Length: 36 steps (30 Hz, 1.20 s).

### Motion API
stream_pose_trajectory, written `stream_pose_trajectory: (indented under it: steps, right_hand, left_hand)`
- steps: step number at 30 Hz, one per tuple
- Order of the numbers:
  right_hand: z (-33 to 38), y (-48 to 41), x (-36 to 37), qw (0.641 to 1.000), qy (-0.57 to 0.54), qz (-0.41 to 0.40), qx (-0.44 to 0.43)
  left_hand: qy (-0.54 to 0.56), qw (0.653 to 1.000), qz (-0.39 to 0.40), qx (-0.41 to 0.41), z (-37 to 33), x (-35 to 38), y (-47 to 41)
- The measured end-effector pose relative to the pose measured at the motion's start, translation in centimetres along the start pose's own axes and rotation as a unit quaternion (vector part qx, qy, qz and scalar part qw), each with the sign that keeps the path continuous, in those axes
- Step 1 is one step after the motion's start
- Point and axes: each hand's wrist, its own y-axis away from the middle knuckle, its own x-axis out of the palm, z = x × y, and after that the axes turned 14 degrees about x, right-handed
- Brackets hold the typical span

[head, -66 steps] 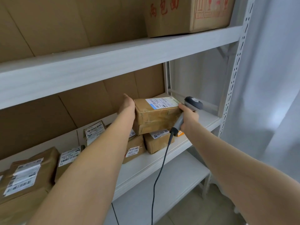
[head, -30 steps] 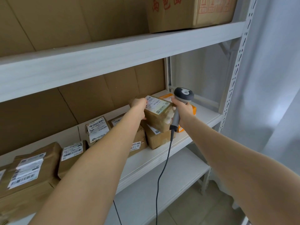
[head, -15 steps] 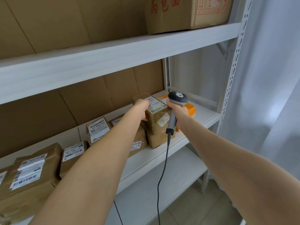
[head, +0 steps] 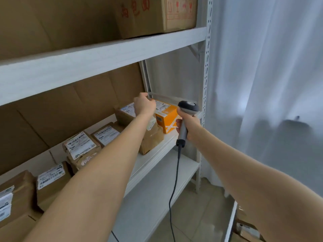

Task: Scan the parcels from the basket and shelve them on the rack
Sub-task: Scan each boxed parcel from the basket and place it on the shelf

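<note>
Parcel (head: 125, 117) sits stacked on mid shelf (head: 153, 154) by orange box (head: 167, 117); left grip (head: 144, 103) curled over its top, can't tell if holding, right grip (head: 189, 124) clasps scanner (head: 188, 106), so seat it square w/ label up.

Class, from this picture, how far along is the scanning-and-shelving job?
Done: several labelled brown cardboard parcels lie on the white middle shelf, one stacked beside the orange box. In hand: the right hand grips the grey corded scanner; the left hand hovers over that stacked parcel. Left: how many parcels remain in the basket cannot be seen.
</note>
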Motion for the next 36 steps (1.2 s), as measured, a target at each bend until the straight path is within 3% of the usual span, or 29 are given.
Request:
stream_pose_trajectory:
  steps: [7, 11, 17, 29, 36]
  right_hand:
    - [-2.1, 4.2, -9.7, 0.992, -0.088, -0.093, 0.003]
    - [-3.0, 6.8, -16.0, 0.982, -0.129, -0.135, -0.003]
    - [-5.0, 10.5, -24.6, 0.962, -0.203, -0.182, 0.0]
    - [-11.0, 15.3, -45.5, 0.927, -0.295, -0.224, 0.056]
    - [-14.2, 14.5, -53.5, 0.916, -0.298, -0.253, 0.089]
  left_hand:
    - [-0.017, 0.987, 0.154, 0.045, -3.5, 8.2, 5.7]
    - [-0.036, 0.963, 0.267, 0.029, -6.1, 12.3, 9.5]
    - [-0.04, 0.928, 0.365, 0.058, -10.4, 17.8, 15.7]
    - [-0.064, 0.882, 0.459, 0.087, -19.1, 30.9, 33.5]
    - [-0.103, 0.848, 0.511, 0.101, -18.4, 37.8, 41.3]
